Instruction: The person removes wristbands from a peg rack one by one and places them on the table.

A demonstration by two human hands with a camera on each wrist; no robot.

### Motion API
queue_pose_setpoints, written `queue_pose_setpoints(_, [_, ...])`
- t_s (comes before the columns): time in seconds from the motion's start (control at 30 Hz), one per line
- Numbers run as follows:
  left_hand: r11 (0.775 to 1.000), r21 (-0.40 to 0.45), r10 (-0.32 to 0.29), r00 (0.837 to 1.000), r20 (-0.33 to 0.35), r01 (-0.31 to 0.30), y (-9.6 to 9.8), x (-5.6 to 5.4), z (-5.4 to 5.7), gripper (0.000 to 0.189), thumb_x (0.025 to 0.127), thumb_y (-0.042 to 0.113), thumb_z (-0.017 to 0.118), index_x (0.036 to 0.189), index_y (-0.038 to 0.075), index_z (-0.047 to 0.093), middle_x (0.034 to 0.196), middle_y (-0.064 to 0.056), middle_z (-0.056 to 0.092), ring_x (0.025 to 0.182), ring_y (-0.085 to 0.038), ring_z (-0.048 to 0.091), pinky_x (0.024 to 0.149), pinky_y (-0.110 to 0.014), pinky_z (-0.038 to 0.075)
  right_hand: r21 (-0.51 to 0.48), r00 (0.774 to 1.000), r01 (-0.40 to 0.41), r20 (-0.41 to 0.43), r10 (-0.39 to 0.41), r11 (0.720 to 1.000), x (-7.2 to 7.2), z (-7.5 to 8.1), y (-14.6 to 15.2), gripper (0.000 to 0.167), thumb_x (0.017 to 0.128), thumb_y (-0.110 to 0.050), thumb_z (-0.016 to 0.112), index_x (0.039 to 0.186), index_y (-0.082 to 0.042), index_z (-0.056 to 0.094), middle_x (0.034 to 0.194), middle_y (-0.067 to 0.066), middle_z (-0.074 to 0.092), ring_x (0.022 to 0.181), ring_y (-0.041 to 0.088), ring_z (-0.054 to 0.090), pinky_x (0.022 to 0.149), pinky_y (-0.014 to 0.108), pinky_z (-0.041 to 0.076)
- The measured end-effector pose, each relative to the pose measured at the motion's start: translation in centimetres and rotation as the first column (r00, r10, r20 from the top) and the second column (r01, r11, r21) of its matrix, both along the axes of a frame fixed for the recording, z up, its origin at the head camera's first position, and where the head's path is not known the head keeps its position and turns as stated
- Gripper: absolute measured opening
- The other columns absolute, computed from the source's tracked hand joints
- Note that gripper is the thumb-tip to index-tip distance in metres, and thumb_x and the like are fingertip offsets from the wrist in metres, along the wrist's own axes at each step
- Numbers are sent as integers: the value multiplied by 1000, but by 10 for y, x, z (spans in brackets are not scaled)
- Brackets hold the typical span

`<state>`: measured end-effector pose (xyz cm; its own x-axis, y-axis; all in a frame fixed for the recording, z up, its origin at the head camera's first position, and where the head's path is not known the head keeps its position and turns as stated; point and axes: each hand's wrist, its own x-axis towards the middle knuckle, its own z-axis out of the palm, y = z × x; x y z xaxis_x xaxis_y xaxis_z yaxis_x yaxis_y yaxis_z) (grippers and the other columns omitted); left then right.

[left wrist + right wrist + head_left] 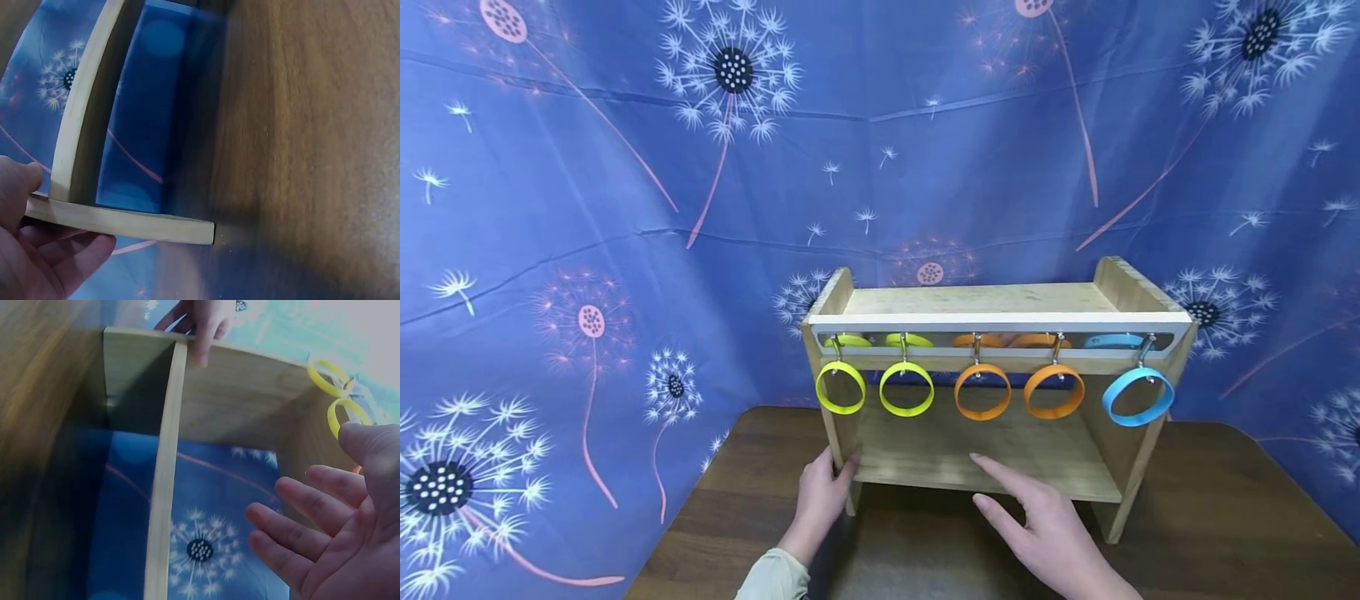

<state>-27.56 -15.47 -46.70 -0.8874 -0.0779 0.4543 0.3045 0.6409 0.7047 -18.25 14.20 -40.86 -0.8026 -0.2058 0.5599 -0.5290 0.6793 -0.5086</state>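
A wooden two-tier shelf [977, 298] stands on the table. My left hand [820, 502] grips the lower edge of its left side panel, the thumb on the inner face and the fingers on the outer side, as the left wrist view shows. My right hand [1041, 527] is held in front of the lower board [917, 467], fingers extended and nothing in them. Along the front rail [1000, 318] hang yellow-green rings [841, 409], orange rings [982, 416] and a blue ring [1138, 418] on small metal hooks.
The brown wooden table [745, 500] reaches out on both sides of the shelf. Behind it hangs a blue cloth [865, 183] with a dandelion print. The shelf's right side panel [1131, 454] stands beyond my right hand.
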Motion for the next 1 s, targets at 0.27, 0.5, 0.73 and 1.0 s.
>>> queue_pose_setpoints(0.27, [996, -84, 28, 999, -16, -29, 3, -4, -4, 17, 91, 24, 69, 82, 12, 60, 62, 4, 57, 56, -14, 52, 54, -34, 44, -40, 999, -47, 11, 48, 998, -6, 9, -16, 43, 92, -37, 67, 134, -40, 55, 125, -16, 62, 96, 0, 61, 75, 29, 50])
queue_pose_setpoints(0.5, [994, -106, 35, 999, -37, -39, 0, -5, -4, 16, 92, 25, 67, 82, 15, 59, 62, 6, 56, 57, -13, 52, 55, -33, 44, -83, 992, -119, -63, 114, 989, -17, 18, -31, 38, 92, -29, 69, 129, -31, 61, 117, -16, 66, 101, 5, 65, 81, 35, 52])
queue_pose_setpoints(0.73, [992, -117, 47, 998, -51, -52, -1, -5, -6, 17, 93, 27, 67, 81, 16, 59, 63, 5, 58, 57, -15, 54, 54, -36, 44, -225, 980, -196, -21, 197, 954, -26, 27, -49, 34, 90, -26, 71, 123, -25, 66, 114, -11, 69, 96, 3, 66, 80, 34, 54])
queue_pose_setpoints(1.0, [992, -114, 44, 998, -47, -49, 0, -6, -7, 18, 93, 27, 67, 80, 16, 59, 60, 6, 54, 54, -15, 50, 52, -35, 42, -247, 975, -219, -80, 205, 944, -33, 33, -66, 32, 89, -22, 73, 120, -20, 68, 110, -3, 71, 95, 6, 67, 78, 35, 54])
